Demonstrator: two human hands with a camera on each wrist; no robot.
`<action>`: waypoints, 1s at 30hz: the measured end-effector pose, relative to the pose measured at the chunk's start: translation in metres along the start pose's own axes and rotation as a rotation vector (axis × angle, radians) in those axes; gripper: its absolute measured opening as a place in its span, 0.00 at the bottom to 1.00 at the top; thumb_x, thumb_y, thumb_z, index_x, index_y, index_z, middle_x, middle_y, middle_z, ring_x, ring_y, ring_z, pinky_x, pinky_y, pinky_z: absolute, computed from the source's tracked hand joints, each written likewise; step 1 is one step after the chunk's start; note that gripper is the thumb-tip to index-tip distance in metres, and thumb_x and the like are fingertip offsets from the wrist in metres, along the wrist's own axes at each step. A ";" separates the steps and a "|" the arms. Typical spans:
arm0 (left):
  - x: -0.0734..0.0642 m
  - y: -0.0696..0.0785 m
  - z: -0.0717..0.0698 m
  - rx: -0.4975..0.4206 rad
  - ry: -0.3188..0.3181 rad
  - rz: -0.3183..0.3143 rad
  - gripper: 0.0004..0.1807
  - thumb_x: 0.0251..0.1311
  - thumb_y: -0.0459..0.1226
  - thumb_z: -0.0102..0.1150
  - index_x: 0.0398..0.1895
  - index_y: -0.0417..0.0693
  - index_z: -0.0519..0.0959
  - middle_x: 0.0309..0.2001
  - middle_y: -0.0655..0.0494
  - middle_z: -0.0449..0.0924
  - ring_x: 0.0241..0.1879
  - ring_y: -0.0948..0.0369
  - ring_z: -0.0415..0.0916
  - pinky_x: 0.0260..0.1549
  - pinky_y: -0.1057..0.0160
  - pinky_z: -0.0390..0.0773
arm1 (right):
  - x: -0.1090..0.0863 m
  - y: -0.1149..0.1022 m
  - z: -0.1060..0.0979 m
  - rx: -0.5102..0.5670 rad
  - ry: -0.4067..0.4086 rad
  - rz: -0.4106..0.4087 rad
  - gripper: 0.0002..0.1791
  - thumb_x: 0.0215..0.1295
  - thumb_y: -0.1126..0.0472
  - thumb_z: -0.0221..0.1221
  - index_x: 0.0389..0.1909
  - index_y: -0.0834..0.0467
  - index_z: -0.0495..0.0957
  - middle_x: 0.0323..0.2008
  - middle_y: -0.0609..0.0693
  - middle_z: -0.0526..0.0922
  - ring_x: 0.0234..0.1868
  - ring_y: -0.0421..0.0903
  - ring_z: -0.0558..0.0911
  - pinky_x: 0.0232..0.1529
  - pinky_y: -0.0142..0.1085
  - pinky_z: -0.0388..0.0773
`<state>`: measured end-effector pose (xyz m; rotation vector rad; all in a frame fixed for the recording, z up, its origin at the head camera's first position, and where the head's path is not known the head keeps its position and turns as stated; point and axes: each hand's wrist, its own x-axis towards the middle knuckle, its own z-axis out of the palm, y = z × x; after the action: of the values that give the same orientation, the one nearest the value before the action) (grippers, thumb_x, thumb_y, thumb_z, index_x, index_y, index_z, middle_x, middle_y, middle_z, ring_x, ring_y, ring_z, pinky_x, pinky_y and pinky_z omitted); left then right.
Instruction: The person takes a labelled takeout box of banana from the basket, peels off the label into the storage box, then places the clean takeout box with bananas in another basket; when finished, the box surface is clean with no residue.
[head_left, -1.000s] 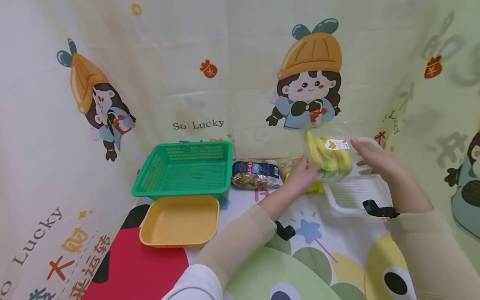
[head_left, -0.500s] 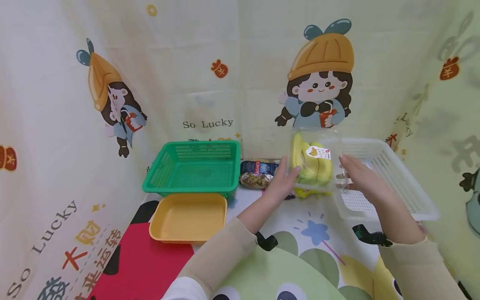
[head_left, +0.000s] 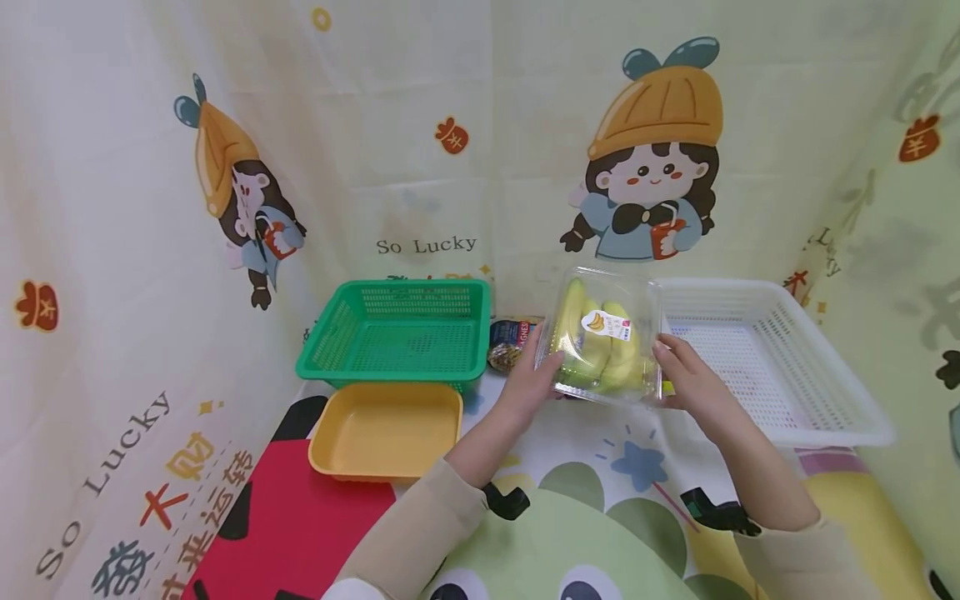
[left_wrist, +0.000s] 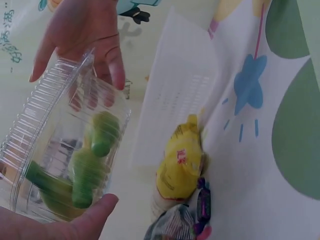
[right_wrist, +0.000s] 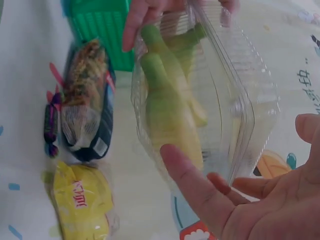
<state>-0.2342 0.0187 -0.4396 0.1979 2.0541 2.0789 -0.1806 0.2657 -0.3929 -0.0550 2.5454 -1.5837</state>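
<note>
A clear plastic box of bananas (head_left: pixel 596 337) with a white label is held up between both hands, slightly tilted. My left hand (head_left: pixel 528 383) grips its left side, thumb on the front. At the right edge my right hand (head_left: pixel 693 383) holds it between thumb and fingers. Through the ribbed plastic in the left wrist view, several fingers of the right hand (left_wrist: pixel 82 30) show beyond the box. Green stem ends of the bananas (right_wrist: pixel 172 95) face the right wrist camera. The white basket (head_left: pixel 847 383) stands just behind and right of the right hand.
A green basket (head_left: pixel 408 378) and an orange tray (head_left: pixel 386 425) stand at left. Behind the left hand lies a bag of pasta (head_left: pixel 510 342), partly hidden. A yellow packet (left_wrist: pixel 180 162) and a purple-wrapped candy (left_wrist: pixel 204 207) lie near it. A printed cloth backs the table.
Both hands have carried the box of bananas left and slightly down, away from over the white basket, whose inside now shows. The box has turned more toward the head camera, and the view has shifted right.
</note>
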 end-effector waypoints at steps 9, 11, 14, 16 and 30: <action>-0.001 -0.002 -0.035 -0.029 -0.010 -0.039 0.33 0.68 0.48 0.53 0.74 0.79 0.57 0.71 0.53 0.63 0.45 0.52 0.79 0.34 0.54 0.85 | 0.008 0.008 0.001 -0.097 -0.014 -0.072 0.38 0.78 0.39 0.36 0.78 0.57 0.46 0.71 0.68 0.59 0.65 0.68 0.69 0.57 0.55 0.78; 0.000 -0.003 -0.043 -0.055 -0.052 -0.047 0.31 0.69 0.47 0.52 0.74 0.78 0.58 0.70 0.52 0.63 0.47 0.52 0.79 0.38 0.52 0.86 | 0.013 0.009 -0.002 -0.125 -0.001 -0.050 0.39 0.77 0.37 0.36 0.79 0.55 0.45 0.73 0.69 0.57 0.66 0.70 0.68 0.60 0.62 0.72; 0.003 -0.005 -0.055 -0.052 -0.119 -0.061 0.30 0.69 0.50 0.52 0.73 0.78 0.59 0.68 0.52 0.66 0.49 0.52 0.78 0.43 0.51 0.85 | 0.022 0.010 -0.010 -0.153 0.024 0.001 0.40 0.74 0.33 0.36 0.80 0.50 0.44 0.76 0.66 0.52 0.67 0.72 0.67 0.61 0.71 0.63; 0.003 -0.005 -0.063 -0.018 -0.166 -0.065 0.29 0.69 0.51 0.51 0.72 0.80 0.60 0.66 0.53 0.68 0.49 0.52 0.78 0.45 0.51 0.84 | 0.029 0.010 -0.015 -0.159 0.034 0.021 0.41 0.73 0.32 0.36 0.80 0.47 0.42 0.78 0.64 0.48 0.67 0.73 0.67 0.60 0.74 0.59; 0.010 -0.016 -0.098 0.108 -0.456 -0.063 0.33 0.68 0.48 0.48 0.76 0.69 0.57 0.76 0.60 0.53 0.57 0.53 0.76 0.53 0.48 0.80 | 0.062 0.021 -0.018 -0.124 -0.235 -0.108 0.36 0.75 0.34 0.38 0.79 0.41 0.48 0.80 0.53 0.44 0.78 0.66 0.40 0.65 0.77 0.42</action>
<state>-0.2669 -0.0742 -0.4575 0.5597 1.8616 1.6906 -0.2430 0.2847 -0.4105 -0.3746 2.4873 -1.3599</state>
